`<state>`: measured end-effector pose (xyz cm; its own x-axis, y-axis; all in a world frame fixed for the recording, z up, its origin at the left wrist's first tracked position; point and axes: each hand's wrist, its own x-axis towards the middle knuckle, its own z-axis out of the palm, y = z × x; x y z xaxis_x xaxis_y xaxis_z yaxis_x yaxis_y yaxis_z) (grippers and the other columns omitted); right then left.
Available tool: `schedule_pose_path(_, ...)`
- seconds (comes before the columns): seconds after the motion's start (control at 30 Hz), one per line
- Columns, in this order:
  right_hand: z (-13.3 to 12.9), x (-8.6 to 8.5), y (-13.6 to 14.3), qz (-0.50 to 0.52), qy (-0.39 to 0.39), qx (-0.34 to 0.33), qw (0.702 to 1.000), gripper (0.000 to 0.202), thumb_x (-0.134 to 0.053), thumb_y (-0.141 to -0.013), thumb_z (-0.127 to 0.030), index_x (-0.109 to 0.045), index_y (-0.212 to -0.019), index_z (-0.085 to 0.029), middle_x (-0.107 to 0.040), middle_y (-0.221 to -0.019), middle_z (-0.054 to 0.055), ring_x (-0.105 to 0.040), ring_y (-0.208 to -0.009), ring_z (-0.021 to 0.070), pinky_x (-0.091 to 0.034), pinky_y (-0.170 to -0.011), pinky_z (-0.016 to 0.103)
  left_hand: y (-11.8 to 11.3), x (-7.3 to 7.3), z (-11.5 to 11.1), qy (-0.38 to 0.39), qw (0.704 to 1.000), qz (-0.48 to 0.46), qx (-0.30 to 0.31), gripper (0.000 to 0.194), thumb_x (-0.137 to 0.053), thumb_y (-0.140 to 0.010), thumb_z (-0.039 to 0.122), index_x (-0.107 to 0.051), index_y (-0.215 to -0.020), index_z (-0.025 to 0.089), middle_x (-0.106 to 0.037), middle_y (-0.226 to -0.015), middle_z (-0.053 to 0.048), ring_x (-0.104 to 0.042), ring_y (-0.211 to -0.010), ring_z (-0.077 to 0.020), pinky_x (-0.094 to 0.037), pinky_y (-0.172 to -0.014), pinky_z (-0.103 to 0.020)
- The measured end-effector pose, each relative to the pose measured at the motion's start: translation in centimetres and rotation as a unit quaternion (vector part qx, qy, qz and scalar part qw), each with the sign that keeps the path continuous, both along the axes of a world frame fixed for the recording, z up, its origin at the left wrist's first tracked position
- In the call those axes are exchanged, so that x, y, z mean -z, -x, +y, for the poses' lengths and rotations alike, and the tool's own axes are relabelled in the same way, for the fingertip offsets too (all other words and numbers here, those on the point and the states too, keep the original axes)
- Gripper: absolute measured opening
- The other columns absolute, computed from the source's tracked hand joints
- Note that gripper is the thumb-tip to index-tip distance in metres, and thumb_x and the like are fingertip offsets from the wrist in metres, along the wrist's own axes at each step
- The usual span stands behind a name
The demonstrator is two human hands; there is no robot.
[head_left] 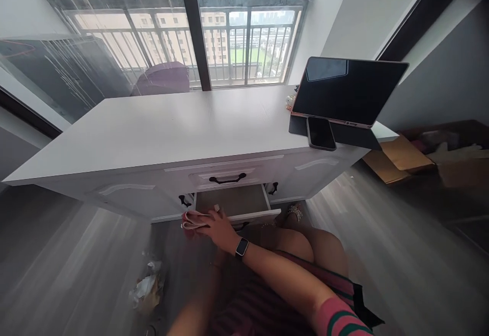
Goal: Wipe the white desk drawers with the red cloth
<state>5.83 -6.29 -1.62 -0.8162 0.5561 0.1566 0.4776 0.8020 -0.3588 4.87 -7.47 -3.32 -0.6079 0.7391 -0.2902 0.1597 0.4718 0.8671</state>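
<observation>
My right hand (220,230), with a dark watch on its wrist, is closed on a folded pink cloth (191,220) at the left front corner of the pulled-out drawer (257,215). The drawer's bottom is bare where it shows. My left hand (219,259) is mostly hidden beneath my right wrist, and its fingers do not show. Its forearm is blurred in the shade below. Just above the drawer is a shut upper drawer with a black handle (227,179).
On the white cabinet top (171,132) stand a tablet (349,91) and a phone (321,133), at the right. Plastic and paper scraps (147,287) lie on the floor at the left. An open cardboard box (408,157) is at the right. My knees are close to the drawer.
</observation>
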Motion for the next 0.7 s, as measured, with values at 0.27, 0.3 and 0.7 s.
schedule_pose_path(0.27,0.2,2.5,-0.2,0.014,-0.032,0.004,0.999,0.036,-0.035,-0.104,-0.033,-0.066,-0.121,-0.039,-0.047,-0.149,-0.008,-0.033,-0.139,0.0250,-0.023,-0.116,0.055,-0.8,-1.3,-0.4,0.022,0.977,0.213,0.019,0.037,-0.038,-0.097,0.033,-0.069,-0.105,0.015,-0.059,-0.125,-0.021,-0.032,-0.137,-0.0408,-0.035,-0.101,-0.062)
schedule_pose_path(0.3,0.1,2.6,-0.4,0.016,-0.036,0.006,0.999,0.035,-0.036,-0.103,-0.033,-0.067,-0.119,-0.038,-0.047,-0.149,-0.008,-0.033,-0.139,0.0248,-0.022,-0.116,0.055,-1.2,-1.9,-0.5,0.014,0.972,0.234,0.019,0.036,-0.037,-0.097,0.031,-0.069,-0.103,0.015,-0.059,-0.125,-0.021,-0.026,-0.140,-0.0410,-0.031,-0.103,-0.064)
schedule_pose_path(0.7,-1.1,1.9,-4.4,0.011,0.003,0.153,0.988,0.027,-0.048,-0.098,-0.029,-0.073,-0.107,-0.032,-0.053,-0.142,0.002,-0.035,-0.137,0.0279,-0.016,-0.118,0.058,1.2,-2.4,0.0,-0.002,0.989,0.000,0.148,0.022,-0.049,-0.092,0.021,-0.068,-0.099,0.012,-0.057,-0.131,-0.021,-0.029,-0.140,-0.0373,-0.030,-0.110,-0.058)
